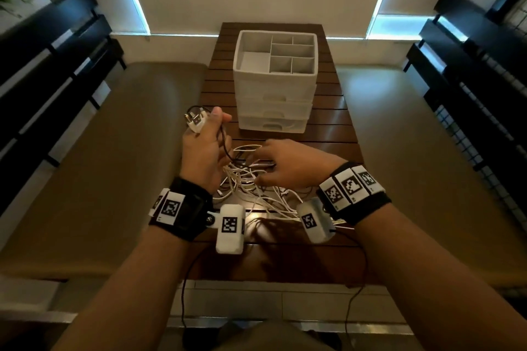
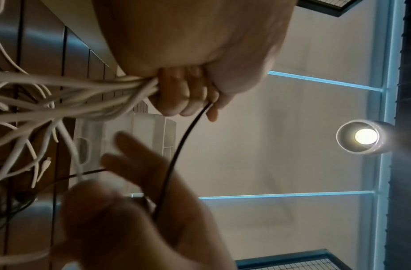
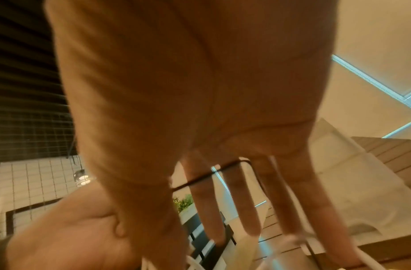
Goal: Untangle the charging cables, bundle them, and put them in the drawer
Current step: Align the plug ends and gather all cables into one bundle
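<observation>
A tangle of white charging cables (image 1: 245, 182) lies on the slatted wooden table (image 1: 336, 128) in front of a white three-drawer unit (image 1: 273, 88), whose drawers all look closed. My left hand (image 1: 212, 128) is raised left of the unit. It grips a bunch of white cables (image 2: 130, 85) and one black cable (image 2: 183, 146), with white plug ends (image 1: 194, 121) sticking out above the fist. My right hand (image 1: 271, 164) hovers over the tangle, its fingers (image 3: 250, 210) straight and spread. The black cable (image 3: 211, 175) crosses them.
The unit has an open divided tray on top (image 1: 293, 57). Tan cushioned benches (image 1: 114, 151) flank the narrow table on both sides. Thin black wires (image 1: 185, 293) hang off the table's near edge. Dark slatted frames stand at far left and right.
</observation>
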`<act>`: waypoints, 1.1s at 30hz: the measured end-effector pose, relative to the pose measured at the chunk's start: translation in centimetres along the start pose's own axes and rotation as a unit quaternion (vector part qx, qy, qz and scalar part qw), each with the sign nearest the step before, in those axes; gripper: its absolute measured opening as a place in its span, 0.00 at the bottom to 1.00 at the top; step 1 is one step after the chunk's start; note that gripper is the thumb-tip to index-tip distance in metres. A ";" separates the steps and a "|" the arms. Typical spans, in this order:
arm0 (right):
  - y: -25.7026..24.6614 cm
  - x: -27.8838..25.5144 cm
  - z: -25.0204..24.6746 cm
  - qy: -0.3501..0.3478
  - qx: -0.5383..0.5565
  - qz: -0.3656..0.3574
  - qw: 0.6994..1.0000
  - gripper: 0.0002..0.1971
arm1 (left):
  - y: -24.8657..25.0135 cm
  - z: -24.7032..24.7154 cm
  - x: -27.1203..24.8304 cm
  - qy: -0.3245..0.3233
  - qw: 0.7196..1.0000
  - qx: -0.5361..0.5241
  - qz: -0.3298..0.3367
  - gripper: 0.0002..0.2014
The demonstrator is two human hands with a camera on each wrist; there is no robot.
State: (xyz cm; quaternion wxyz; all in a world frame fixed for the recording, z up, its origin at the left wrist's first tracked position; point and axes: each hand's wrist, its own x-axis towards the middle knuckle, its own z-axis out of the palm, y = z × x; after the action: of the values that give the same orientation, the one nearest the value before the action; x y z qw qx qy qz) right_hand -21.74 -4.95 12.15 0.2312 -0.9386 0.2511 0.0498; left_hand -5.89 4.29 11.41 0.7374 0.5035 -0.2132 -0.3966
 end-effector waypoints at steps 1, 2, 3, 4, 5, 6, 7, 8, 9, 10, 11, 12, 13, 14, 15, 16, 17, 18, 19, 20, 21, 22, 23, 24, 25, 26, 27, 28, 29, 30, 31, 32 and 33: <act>0.2 -0.1 0.2 -0.011 -0.003 0.011 1.000 0.17 | 0.2 -0.2 0.0 -0.004 1.000 -0.012 0.003 0.12; 0.5 -0.3 0.3 -0.013 0.005 0.026 1.000 0.17 | 0.6 -0.5 0.0 -0.011 0.999 -0.029 0.006 0.12; 1.0 -0.4 0.6 -0.015 0.018 0.042 0.999 0.18 | 1.0 -0.8 0.1 -0.015 0.999 -0.047 0.009 0.12; 1.6 -0.7 1.0 -0.024 0.018 0.061 0.998 0.19 | 1.5 -1.1 0.2 -0.015 0.998 -0.059 0.012 0.12; 2.3 -1.0 1.5 -0.035 0.013 0.076 0.996 0.19 | 1.9 -1.4 0.3 -0.012 0.998 -0.066 0.014 0.13; 3.0 -1.2 1.8 -0.047 0.004 0.093 0.995 0.20 | 2.2 -1.7 0.3 -0.011 0.997 -0.069 0.016 0.13; 3.8 -1.3 2.1 -0.056 -0.009 0.106 0.993 0.21 | 2.3 -1.9 0.4 -0.011 0.997 -0.072 0.019 0.14; 4.3 -1.5 2.2 -0.065 -0.024 0.123 0.990 0.22 | 2.3 -1.9 0.4 -0.012 0.997 -0.074 0.021 0.14; 4.6 -1.7 2.2 -0.075 -0.034 0.136 0.987 0.26 | 2.2 -1.8 0.4 -0.010 0.997 -0.073 0.020 0.14; 4.6 -2.0 1.9 -0.084 -0.038 0.146 0.985 0.36 | 2.0 -1.7 0.3 -0.010 0.997 -0.069 0.016 0.14; 4.5 -2.1 1.5 -0.082 -0.034 0.151 0.985 0.49 | 1.7 -1.5 0.2 -0.011 0.998 -0.063 0.012 0.14; 4.1 -2.3 1.0 -0.067 -0.036 0.151 0.986 0.59 | 1.5 -1.2 0.1 -0.014 0.998 -0.057 0.007 0.14; 3.4 -2.4 0.5 -0.033 -0.041 0.139 0.989 0.65 | 1.1 -1.0 -0.1 -0.016 0.999 -0.049 0.002 0.14; 2.6 -2.4 0.0 0.013 -0.049 0.124 0.991 0.66 | 0.8 -0.7 -0.2 -0.019 0.999 -0.040 -0.001 0.14; 1.9 -2.3 -0.4 0.066 -0.061 0.104 0.991 0.63 | 0.4 -0.3 -0.4 -0.024 0.999 -0.030 -0.004 0.14; 1.2 -1.9 -0.6 0.112 -0.063 0.081 0.988 0.57 | 0.1 0.0 -0.5 -0.030 0.999 -0.020 -0.006 0.14; 0.4 -1.5 -0.7 0.146 -0.044 0.049 0.987 0.50 | -0.1 0.3 -0.7 -0.039 0.999 -0.012 -0.007 0.14; -0.3 -1.1 -0.7 0.165 -0.004 0.016 0.986 0.42 | -0.3 0.5 -0.9 -0.049 0.999 -0.003 -0.007 0.14; -0.8 -0.7 -0.5 0.175 0.037 -0.015 0.984 0.33 | -0.5 0.7 -1.0 -0.061 0.998 0.004 -0.005 0.14; -1.1 -0.4 -0.3 0.181 0.063 -0.031 0.981 0.23 | -0.6 0.9 -1.1 -0.073 0.997 0.008 0.000 0.14; -1.2 -0.2 0.1 0.189 0.070 -0.036 0.979 0.13 | -0.7 1.0 -1.2 -0.081 0.997 0.009 0.007 0.14; -1.1 -0.1 0.4 0.198 0.074 -0.037 0.977 0.07 | -0.7 1.2 -1.2 -0.081 0.997 0.007 0.011 0.14; -0.8 -0.1 0.8 0.207 0.076 -0.036 0.975 0.07 | -0.5 1.2 -1.1 -0.074 0.997 0.002 0.012 0.14; -0.5 -0.2 1.2 0.212 0.077 -0.033 0.974 0.09 | -0.2 1.1 -1.0 -0.062 0.998 -0.004 0.011 0.14; -0.2 -0.4 1.4 0.214 0.076 -0.027 0.974 0.11 | 0.2 0.8 -0.9 -0.050 0.999 -0.012 0.011 0.14; 0.3 -0.6 1.8 0.212 0.074 -0.021 0.974 0.12 | 0.6 0.6 -0.8 -0.040 0.999 -0.018 0.011 0.15; 0.8 -0.9 2.0 0.207 0.073 -0.014 0.976 0.12 | 0.8 0.3 -0.8 -0.034 0.999 -0.019 0.010 0.15; 1.2 -1.1 2.3 0.203 0.073 -0.010 0.976 0.12 | 0.9 0.2 -0.7 -0.031 0.999 -0.018 0.010 0.16; 1.5 -1.2 2.4 0.195 0.069 -0.001 0.978 0.11 | 0.9 0.3 -0.8 -0.030 0.999 -0.016 0.011 0.16; 1.7 -1.3 2.5 0.181 0.063 0.002 0.982 0.10 | 0.7 0.4 -0.9 -0.025 1.000 -0.013 0.013 0.17; 1.8 -1.4 2.3 0.163 0.058 0.009 0.985 0.09 | 0.4 0.6 -1.0 -0.018 1.000 -0.012 0.012 0.17; 2.0 -1.4 2.1 0.146 0.053 0.018 0.988 0.08 | 0.2 0.7 -1.1 -0.011 1.000 -0.010 0.011 0.16; 1.9 -1.6 1.8 0.130 0.046 0.028 0.990 0.07 | -0.1 0.8 -1.2 -0.006 1.000 -0.006 0.009 0.16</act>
State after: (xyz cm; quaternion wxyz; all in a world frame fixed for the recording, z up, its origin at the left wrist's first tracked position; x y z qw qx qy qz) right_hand -24.01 -4.88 10.07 0.2377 -0.9181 0.3075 -0.0775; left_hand -7.19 4.73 11.78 0.7430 0.4943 -0.2200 -0.3941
